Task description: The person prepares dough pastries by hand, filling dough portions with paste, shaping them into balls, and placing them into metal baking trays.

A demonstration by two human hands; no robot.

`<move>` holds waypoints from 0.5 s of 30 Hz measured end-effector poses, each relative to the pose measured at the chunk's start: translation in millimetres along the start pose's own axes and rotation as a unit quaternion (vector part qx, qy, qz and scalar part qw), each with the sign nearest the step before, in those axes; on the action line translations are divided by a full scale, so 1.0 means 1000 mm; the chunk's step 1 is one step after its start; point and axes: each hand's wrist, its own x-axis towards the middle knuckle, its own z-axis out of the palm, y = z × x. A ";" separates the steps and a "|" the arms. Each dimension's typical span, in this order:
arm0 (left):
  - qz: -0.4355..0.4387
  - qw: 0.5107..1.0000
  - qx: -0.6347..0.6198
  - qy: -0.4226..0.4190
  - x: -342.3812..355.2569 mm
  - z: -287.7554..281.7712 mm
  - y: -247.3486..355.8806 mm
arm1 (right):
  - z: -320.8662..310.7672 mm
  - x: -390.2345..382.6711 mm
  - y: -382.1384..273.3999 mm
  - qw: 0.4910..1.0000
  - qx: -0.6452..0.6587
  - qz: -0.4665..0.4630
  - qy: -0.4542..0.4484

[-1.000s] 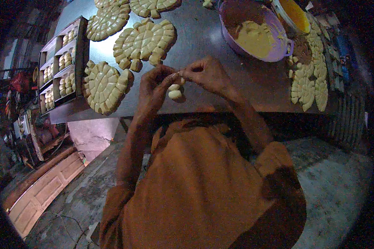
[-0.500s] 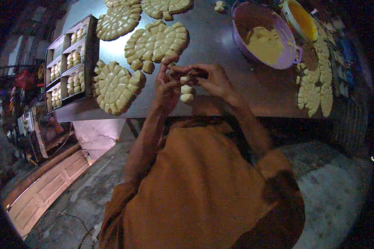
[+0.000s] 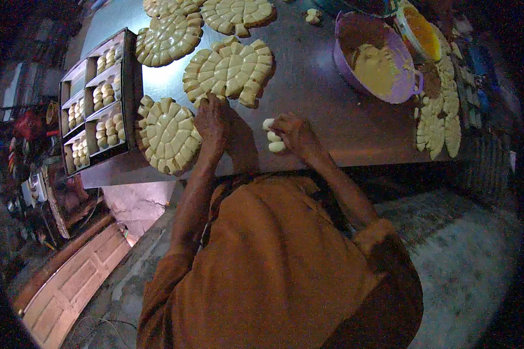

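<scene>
Touching a short row of dough balls point(image 3: 276, 147) with the right hand point(image 3: 296, 135) near the tabletop's point(image 3: 314, 75) front edge, bunching fingers narrowly, not showing whether pinching one. Reaching with the left hand point(image 3: 214, 119) to the near edge of a segmented dough disc point(image 3: 230, 68), hiding any grip, so impossible to tell. Judging the balls soft, light, easily dented, likely needing a gentle side pinch. Shining smoothly between compartmented tray point(image 3: 133, 93) at left and purple basin point(image 3: 404, 67) at right; darkening beyond into room clutter point(image 3: 29, 128).

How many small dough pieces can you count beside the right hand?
3 visible, in a row on the table: far piece, middle piece, near piece. The right hand may hide more.
</scene>
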 end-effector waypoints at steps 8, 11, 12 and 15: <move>-0.217 0.783 -0.566 -0.141 0.004 -0.077 0.005 | 0.010 0.041 -0.048 0.949 0.211 0.197 0.126; -0.198 0.739 -0.625 -0.153 -0.007 -0.090 0.030 | 0.020 0.067 -0.062 0.821 0.494 0.217 0.185; -0.178 0.720 -0.655 -0.143 -0.011 -0.091 0.036 | 0.014 0.070 -0.065 0.839 0.477 0.201 0.165; -0.112 0.786 -0.580 -0.182 -0.016 -0.111 0.059 | -0.005 0.060 -0.055 0.871 0.428 0.200 0.134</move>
